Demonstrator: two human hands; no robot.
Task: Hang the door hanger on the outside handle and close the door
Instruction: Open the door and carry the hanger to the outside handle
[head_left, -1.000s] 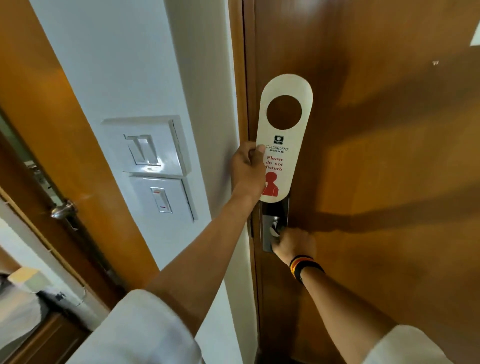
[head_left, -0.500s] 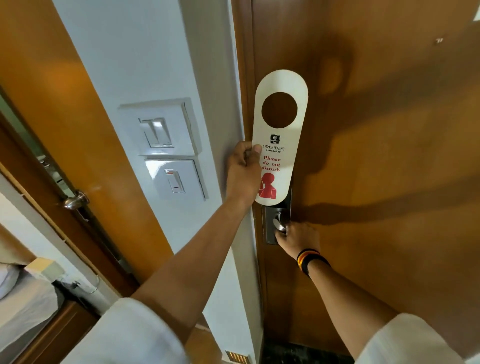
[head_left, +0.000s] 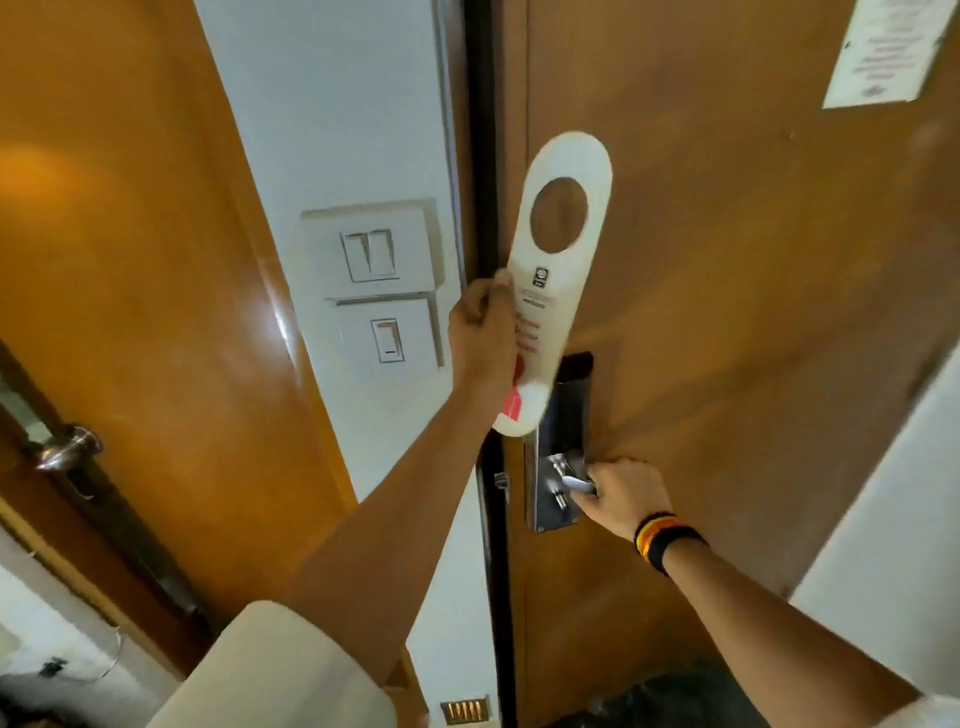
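My left hand (head_left: 480, 332) grips a white door hanger (head_left: 556, 270) by its left edge, holding it upright against the brown wooden door (head_left: 727, 312). The hanger has a round hole near its top and red print lower down. Below it, my right hand (head_left: 623, 499) is closed on the silver lever handle (head_left: 571, 480) of the metal lock plate (head_left: 550, 499). A dark gap (head_left: 485, 208) runs along the door's left edge beside the frame.
White wall switches (head_left: 371, 260) sit on the wall left of the door. A second wooden door (head_left: 130, 260) with a round metal knob (head_left: 67, 449) stands at far left. A paper notice (head_left: 883, 52) hangs on the door at upper right.
The view has shifted and a dark gap now shows at the door's left edge. The hanger has tilted slightly right. My right hand stays on the handle.
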